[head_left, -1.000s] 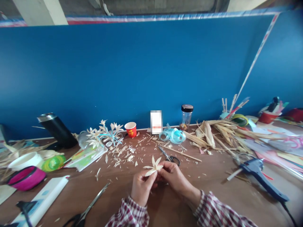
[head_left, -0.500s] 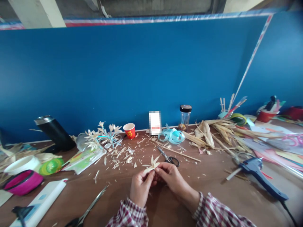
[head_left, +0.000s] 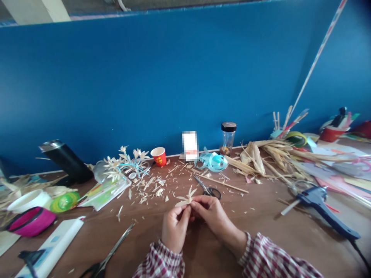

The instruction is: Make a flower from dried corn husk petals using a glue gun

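Pale, pointed petals of a corn husk flower [head_left: 188, 197] stick up and to the left from between my hands. My left hand [head_left: 175, 226] pinches its base with thumb and fingers. From the other side my right hand [head_left: 213, 216] grips the same flower, its thumb and forefinger closed near the petals. The flower's underside is hidden by my fingers. Just beyond my right hand lies a pair of scissors [head_left: 207, 188]. A larger pair of scissors [head_left: 111, 253] rests on the brown table [head_left: 145, 239] to the left of my left hand.
Husk scraps [head_left: 150, 189] litter the middle. At the back stand finished husk flowers [head_left: 127, 162], a red paper cup [head_left: 159, 156], blue ribbon [head_left: 214, 162] and a lidded jar [head_left: 228, 139]. Corn husks [head_left: 255, 160] and a glue gun [head_left: 327, 210] lie right; a power strip [head_left: 55, 247] and black flask [head_left: 66, 162] left.
The view has tilted slightly downward. Both hands keep hold of the flower, whose petals have turned a little; the hands have barely moved.
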{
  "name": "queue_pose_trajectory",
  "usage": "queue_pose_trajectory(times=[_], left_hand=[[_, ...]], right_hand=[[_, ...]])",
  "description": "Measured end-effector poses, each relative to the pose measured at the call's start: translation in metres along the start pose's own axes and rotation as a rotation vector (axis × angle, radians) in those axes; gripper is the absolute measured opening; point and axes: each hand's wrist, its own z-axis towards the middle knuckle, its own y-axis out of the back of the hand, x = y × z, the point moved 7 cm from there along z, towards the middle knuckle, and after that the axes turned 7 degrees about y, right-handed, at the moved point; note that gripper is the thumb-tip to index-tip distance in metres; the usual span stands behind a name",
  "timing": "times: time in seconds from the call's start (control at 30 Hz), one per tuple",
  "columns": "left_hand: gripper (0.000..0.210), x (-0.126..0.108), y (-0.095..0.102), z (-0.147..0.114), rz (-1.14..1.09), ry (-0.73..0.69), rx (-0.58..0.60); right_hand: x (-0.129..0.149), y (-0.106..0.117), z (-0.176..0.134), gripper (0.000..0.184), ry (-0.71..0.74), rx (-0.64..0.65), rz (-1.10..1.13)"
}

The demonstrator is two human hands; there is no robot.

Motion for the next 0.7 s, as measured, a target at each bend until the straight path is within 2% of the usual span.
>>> queue_pose_trajectory(times=[0.2,0.4,0.53,0.6,0.7], left_hand=[[0.024,-0.005,0.002,-0.002,0.004,-0.031,-0.037],[0.029,0.013,0.0,0.002,-0.11,0.099,-0.005],[0.032,0.016,0.0,0.002,-0.259,0.142,-0.036],[0.031,0.014,0.001,0.002,-0.241,0.13,-0.052],[0.027,0.004,0.003,0.0,-0.076,0.025,-0.06]], right_hand=[[0.003,0.004,0.0,0.032,0.02,-0.021,-0.081],[0.005,0.0,0.0,0.032,0.028,0.009,-0.105],[0.005,-0.001,0.0,0.032,0.033,0.027,-0.095],[0.004,0.0,0.0,0.033,0.026,0.027,-0.069],[0.004,0.002,0.001,0.035,0.029,0.023,-0.056]])
